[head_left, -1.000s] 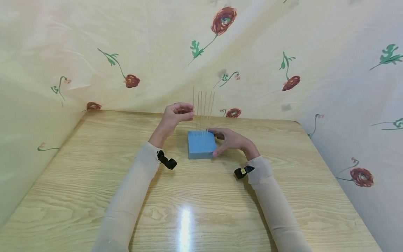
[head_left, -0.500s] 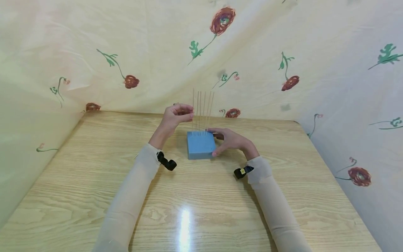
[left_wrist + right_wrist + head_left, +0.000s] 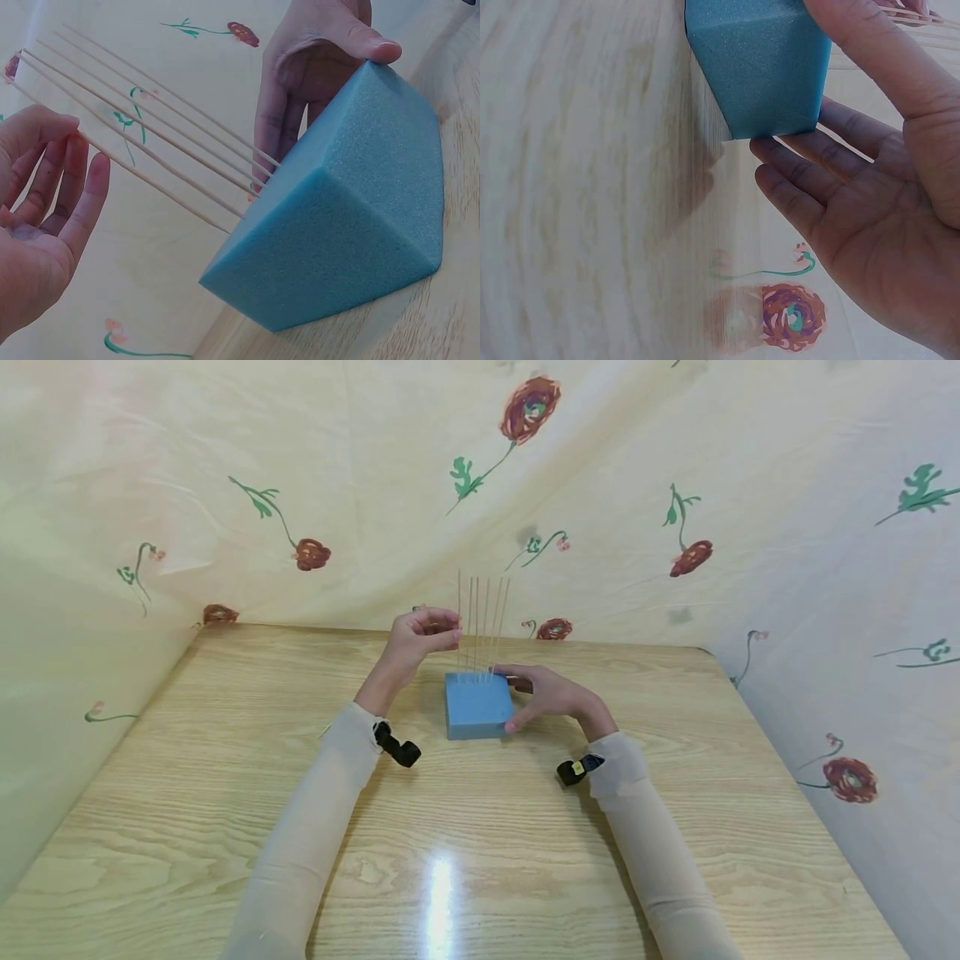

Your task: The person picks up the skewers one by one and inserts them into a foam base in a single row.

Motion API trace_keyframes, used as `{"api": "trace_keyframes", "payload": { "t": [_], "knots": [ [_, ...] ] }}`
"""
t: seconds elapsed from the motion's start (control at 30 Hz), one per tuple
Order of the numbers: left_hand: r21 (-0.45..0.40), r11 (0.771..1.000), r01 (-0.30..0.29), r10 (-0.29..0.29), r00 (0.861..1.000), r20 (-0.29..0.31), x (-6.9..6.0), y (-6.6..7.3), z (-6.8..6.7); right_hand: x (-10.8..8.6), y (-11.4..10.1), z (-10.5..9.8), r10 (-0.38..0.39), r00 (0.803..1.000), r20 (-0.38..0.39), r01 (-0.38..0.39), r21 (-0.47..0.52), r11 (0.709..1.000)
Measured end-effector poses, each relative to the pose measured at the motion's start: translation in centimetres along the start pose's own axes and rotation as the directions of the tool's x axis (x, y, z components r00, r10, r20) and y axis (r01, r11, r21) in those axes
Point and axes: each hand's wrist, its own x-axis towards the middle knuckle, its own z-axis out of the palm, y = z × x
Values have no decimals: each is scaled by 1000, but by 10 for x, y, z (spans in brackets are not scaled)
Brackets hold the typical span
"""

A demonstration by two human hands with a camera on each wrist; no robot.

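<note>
A blue foam block (image 3: 480,703) sits on the table with several thin wooden sticks (image 3: 141,123) standing in a row along its far edge. My left hand (image 3: 417,639) pinches the leftmost stick (image 3: 154,182) between thumb and index finger, partway up its length. That stick's lower end meets the top of the foam; how deep it goes is hidden. On the block's right side, my right hand (image 3: 553,693) holds it, thumb at the near corner and fingers round the far side. In the right wrist view the fingertips (image 3: 765,150) touch the block's edge.
The wood-grain table (image 3: 375,860) extends around the block on all sides. Behind it and along both sides hangs a flowered cloth (image 3: 360,485). A small pale sliver (image 3: 325,729) lies beside the left sleeve. Each wrist carries a black camera mount (image 3: 397,745).
Both hands keep their holds on the stick and the block. The view shifts very slightly; the pinched stick's top stands about the same, with no clear movement otherwise.
</note>
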Motion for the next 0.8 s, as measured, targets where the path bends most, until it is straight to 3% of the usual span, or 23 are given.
{"api": "trace_keyframes", "payload": {
  "t": [0.3,0.8],
  "knots": [
    [2,1000,10,-10,1000,-4,-2,1,1,1,1,1,-4,1000,4,4,2,1000],
    [23,999,-49,48,999,4,-2,0,6,1,0,-1,-9,1000,7,9,13,1000]
  ]
}}
